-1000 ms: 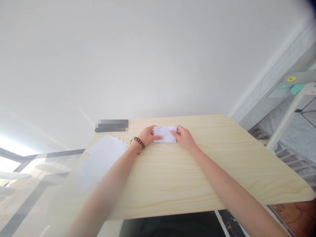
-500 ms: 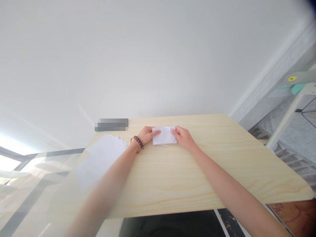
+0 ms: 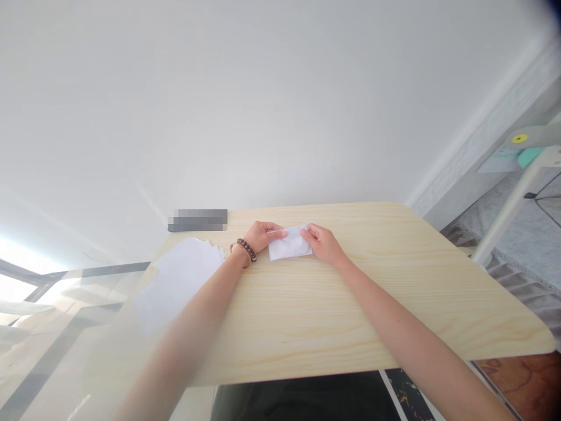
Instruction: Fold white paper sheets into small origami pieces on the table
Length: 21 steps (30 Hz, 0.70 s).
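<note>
Between my two hands is a small folded white sheet of paper [image 3: 290, 246], slightly tilted, near the back middle of the table. My left hand [image 3: 263, 235], with a beaded bracelet [image 3: 246, 249] at the wrist, pinches its upper left part with the thumb on top. On the opposite side my right hand [image 3: 322, 241] grips the upper right edge, thumb also on the paper's face. Fingers behind the paper are partly hidden. Creases show faintly on its surface.
Several loose white sheets [image 3: 182, 280] lie overlapping at the left of the light wooden table [image 3: 298, 327]. A blurred-out dark grey object [image 3: 197, 221] sits at the back left corner. Behind the table rises a white wall [image 3: 280, 105]; a pale metal frame [image 3: 504, 204] stands to the right.
The folded paper has tilted, its right side now higher than its left. My left fingers have stretched further along its top edge, and my right hand has shifted slightly left.
</note>
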{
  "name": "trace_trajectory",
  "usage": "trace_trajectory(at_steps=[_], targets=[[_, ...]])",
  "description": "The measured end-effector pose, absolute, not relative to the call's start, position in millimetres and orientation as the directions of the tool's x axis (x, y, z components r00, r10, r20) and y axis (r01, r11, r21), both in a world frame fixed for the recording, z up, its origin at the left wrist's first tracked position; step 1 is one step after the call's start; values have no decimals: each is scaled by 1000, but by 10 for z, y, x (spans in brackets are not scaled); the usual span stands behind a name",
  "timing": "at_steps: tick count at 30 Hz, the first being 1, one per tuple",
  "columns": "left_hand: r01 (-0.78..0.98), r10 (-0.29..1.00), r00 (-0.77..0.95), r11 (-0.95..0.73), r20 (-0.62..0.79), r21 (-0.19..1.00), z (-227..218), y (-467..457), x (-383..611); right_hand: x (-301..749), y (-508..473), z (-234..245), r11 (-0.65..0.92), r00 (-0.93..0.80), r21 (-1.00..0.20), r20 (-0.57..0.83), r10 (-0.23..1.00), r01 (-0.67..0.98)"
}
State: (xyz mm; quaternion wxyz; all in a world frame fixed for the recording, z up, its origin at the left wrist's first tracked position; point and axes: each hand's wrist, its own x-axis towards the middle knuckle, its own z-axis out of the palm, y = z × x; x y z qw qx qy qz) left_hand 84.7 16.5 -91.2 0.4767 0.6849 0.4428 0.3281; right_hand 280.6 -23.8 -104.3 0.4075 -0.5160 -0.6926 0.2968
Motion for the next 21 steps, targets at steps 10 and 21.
trace_trajectory(at_steps=[10,21], targets=[[441,951,306,-109,-35,891,-939,163,865,2807,-236,-1066,260,-70,-859,257,964,441],[591,797,500,-600,338,540,-962,126,897,2815,-197,-1113,247,55,-758,349,935,604]])
